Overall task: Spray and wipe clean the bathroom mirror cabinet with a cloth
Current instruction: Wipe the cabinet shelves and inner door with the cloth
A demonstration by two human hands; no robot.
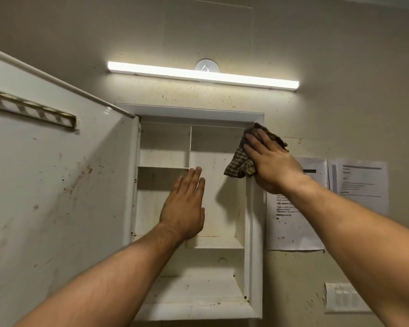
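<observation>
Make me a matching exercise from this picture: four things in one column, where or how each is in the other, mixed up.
1 cloth
2 left hand
3 cabinet door
4 light bar

A swung open, on the left
B lit, above the cabinet
C under the right hand, on the cabinet's right edge
D flat, fingers straight, holding nothing

Pairs: 1-C, 2-D, 3-A, 4-B

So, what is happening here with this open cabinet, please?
A person is wiping the wall cabinet, whose door stands swung open to the left. The right hand presses a checked cloth flat against the upper right corner of the frame. The left hand is held open, fingers straight, in front of the shelves; whether it touches them I cannot tell. Brown stains show on the door's inner side.
</observation>
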